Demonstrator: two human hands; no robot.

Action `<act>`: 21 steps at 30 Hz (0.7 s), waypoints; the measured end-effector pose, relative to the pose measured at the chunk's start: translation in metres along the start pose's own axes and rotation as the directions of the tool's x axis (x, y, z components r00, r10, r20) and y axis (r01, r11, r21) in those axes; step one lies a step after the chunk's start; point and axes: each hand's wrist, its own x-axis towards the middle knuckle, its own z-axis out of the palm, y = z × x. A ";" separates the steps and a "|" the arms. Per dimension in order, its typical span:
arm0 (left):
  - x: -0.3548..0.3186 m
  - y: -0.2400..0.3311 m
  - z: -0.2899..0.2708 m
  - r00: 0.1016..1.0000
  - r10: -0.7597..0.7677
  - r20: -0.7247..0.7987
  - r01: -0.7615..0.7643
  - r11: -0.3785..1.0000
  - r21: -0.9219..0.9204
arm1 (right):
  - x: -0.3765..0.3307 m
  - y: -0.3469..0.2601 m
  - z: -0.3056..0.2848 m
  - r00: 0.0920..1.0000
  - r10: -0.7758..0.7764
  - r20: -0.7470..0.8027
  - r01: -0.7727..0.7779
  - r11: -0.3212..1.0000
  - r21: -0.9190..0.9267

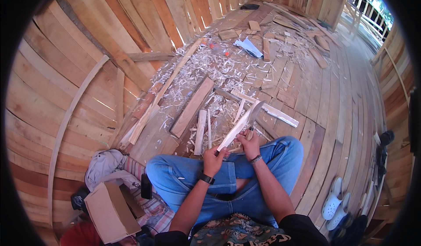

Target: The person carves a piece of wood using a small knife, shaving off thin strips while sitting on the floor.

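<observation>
I sit cross-legged on a plank floor with both hands in front of my lap. My left hand (213, 161) is closed around the near end of a pale, flat strip of wood (234, 132), which slants up and away to the right. A knife with a broad, curved dark blade (256, 110) is in my right hand (250, 145), its fingers wrapped round the handle. The blade lies against or just beside the strip's far end; I cannot tell whether they touch. A thick board (193, 107) and a short pale stick (200, 132) lie just beyond my left hand.
Wood shavings (188, 70) cover the floor ahead, with offcuts (318, 57) and a blue-white wrapper (248, 47) farther off. A cardboard box (112, 213) and a phone (146, 186) sit at my left. Light clogs (332, 200) stand at right. Plank walls (57, 110) enclose the space.
</observation>
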 end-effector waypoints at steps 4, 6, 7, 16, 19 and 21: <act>0.004 0.001 0.000 0.972 0.129 -0.195 -0.097 0.981 0.166 | -0.001 0.004 0.003 0.998 0.024 0.066 -0.003 0.951 -0.309; 0.008 0.000 -0.010 0.960 0.125 -0.252 -0.049 0.956 0.288 | -0.002 0.002 0.004 0.996 0.060 0.070 -0.015 0.856 -0.516; 0.011 -0.003 -0.014 0.952 0.127 -0.280 -0.039 0.953 0.302 | -0.002 0.004 0.001 0.994 0.043 0.100 0.022 0.817 -0.576; 0.016 -0.007 -0.025 0.916 0.223 -0.334 0.059 0.747 0.662 | -0.028 -0.007 0.016 0.907 0.088 0.411 0.337 0.433 -0.836; 0.012 0.004 -0.020 0.912 0.257 -0.320 0.017 0.754 0.656 | -0.031 -0.007 0.017 0.894 0.109 0.435 0.353 0.429 -0.832; 0.011 0.009 -0.019 0.908 0.268 -0.322 -0.008 0.780 0.626 | -0.032 -0.009 0.019 0.896 0.107 0.431 0.347 0.439 -0.829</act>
